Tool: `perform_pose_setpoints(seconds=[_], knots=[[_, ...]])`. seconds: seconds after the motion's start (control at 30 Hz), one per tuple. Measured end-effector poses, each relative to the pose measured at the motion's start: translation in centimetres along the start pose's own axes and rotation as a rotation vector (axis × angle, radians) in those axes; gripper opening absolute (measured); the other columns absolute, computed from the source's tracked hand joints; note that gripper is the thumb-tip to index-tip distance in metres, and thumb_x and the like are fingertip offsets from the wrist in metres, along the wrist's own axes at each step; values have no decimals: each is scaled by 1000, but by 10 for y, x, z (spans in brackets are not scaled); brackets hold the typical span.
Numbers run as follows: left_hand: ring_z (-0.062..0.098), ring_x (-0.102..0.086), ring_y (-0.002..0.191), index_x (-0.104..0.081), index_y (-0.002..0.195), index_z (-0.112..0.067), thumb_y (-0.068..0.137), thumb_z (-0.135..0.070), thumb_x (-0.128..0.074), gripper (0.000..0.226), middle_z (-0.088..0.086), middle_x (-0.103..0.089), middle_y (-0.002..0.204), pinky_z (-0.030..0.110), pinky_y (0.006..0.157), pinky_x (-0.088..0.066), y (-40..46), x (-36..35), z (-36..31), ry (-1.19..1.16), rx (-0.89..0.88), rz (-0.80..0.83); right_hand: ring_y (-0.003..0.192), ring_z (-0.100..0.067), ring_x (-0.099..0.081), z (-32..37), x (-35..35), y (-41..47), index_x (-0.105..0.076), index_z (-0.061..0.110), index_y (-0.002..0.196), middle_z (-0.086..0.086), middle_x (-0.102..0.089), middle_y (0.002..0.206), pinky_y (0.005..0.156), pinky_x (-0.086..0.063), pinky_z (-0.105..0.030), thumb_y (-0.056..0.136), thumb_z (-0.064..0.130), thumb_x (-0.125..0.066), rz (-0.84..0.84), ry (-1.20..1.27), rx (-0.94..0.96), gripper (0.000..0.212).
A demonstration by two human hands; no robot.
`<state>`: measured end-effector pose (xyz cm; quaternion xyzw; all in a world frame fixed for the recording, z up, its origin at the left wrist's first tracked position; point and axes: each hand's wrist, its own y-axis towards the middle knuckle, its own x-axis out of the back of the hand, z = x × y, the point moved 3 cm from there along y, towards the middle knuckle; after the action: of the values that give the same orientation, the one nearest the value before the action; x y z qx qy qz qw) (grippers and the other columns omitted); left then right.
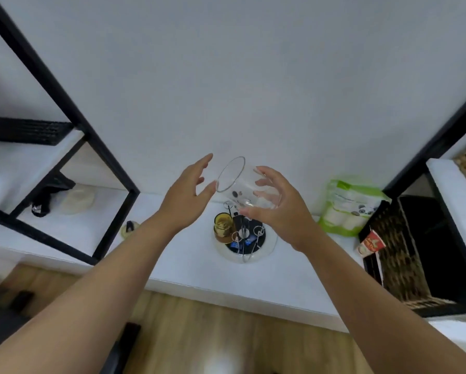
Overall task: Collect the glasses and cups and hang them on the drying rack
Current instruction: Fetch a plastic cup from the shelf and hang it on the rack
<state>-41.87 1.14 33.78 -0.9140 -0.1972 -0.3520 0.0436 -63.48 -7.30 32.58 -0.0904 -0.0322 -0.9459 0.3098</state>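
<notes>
A: L hand?
B: I see its grip apart, fingers straight, beside the glass rim.
A: R hand?
B: Grip clamped on glass, tilted, above rack w/ amber cup on counter.

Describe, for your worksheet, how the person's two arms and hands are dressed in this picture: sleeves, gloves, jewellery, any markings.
Both arms are bare along all of their visible length; no sleeve edge shows anywhere in the frame. The left hand and right hand wear no gloves. No watch, bracelet or ring can be made out, and no markings are visible, though the image is somewhat soft.
</notes>
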Motion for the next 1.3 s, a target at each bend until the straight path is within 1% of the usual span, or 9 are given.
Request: perform_pose_setpoints(seconds=[0.1, 0.27, 0.37, 0.47, 0.57, 0.7, 0.83, 0.97, 1.3], knots=[[10, -51, 133, -26, 155, -51, 103, -43, -55, 60, -14, -38, 158, 39, 109, -45, 17, -20, 34, 11, 2, 65, 121, -17, -64, -29, -11, 4, -54, 60, 132, 11, -58, 130, 99, -58, -49, 60, 49, -94, -41, -56, -35, 83], [16, -51, 136, -25, 156, -48, 102, -40, -57, 63, -11, -36, 160, 42, 110, -46, 35, -48, 89, 53, -29, 158, 111, -13, -65, -68, -29, 2, -51, 40, 141, 5, -56, 130, 90, -61, -34, 70, 30, -97, -125, -120, -83, 85], [16, -49, 136, -25, 157, -46, 102, -40, -56, 63, -10, -37, 160, 40, 109, -45, 40, -65, 119, 91, -61, 209, 107, -10, -59, -94, -40, -2, -47, 33, 136, 7, -57, 126, 81, -50, -20, 68, 29, -98, -208, -181, -110, 85], [16, -43, 142, -26, 158, -42, 103, -40, -55, 63, -6, -37, 160, 39, 113, -40, 47, -81, 147, 141, -78, 252, 106, -10, -55, -118, -47, -2, -48, 31, 134, 7, -56, 122, 78, -41, -14, 68, 35, -97, -256, -301, -133, 82], [19, -37, 147, -28, 159, -36, 102, -37, -57, 64, -1, -37, 162, 37, 115, -33, 52, -104, 175, 206, -68, 308, 106, -18, -54, -140, -52, 0, -50, 35, 136, 5, -52, 112, 85, -43, -25, 69, 43, -92, -267, -460, -140, 79], [25, -39, 145, -32, 158, -33, 101, -37, -59, 63, 2, -42, 159, 42, 116, -35, 58, -136, 205, 243, -46, 322, 117, -28, -50, -168, -63, 12, -34, 43, 157, 0, -50, 114, 93, -42, -36, 72, 47, -85, -188, -644, -171, 99], [30, -43, 141, -37, 156, -30, 99, -36, -59, 61, 5, -47, 154, 48, 112, -39, 61, -161, 229, 272, -36, 321, 118, -28, -44, -188, -84, 26, -20, 42, 164, -4, -44, 118, 87, -36, -32, 76, 46, -80, -85, -830, -165, 106], [30, -44, 139, -40, 154, -25, 102, -37, -54, 56, 5, -46, 154, 47, 110, -41, 61, -176, 245, 297, -46, 298, 118, -34, -48, -204, -104, 42, -23, 36, 164, -12, -48, 127, 86, -43, -35, 79, 44, -76, -49, -946, -122, 101], [27, -50, 133, -43, 152, -24, 102, -42, -53, 54, 2, -51, 148, 46, 104, -46, 65, -182, 259, 288, -85, 249, 119, -32, -52, -237, -128, 59, -27, 32, 163, -12, -51, 123, 85, -52, -39, 78, 42, -78, -36, -1018, -102, 100]])
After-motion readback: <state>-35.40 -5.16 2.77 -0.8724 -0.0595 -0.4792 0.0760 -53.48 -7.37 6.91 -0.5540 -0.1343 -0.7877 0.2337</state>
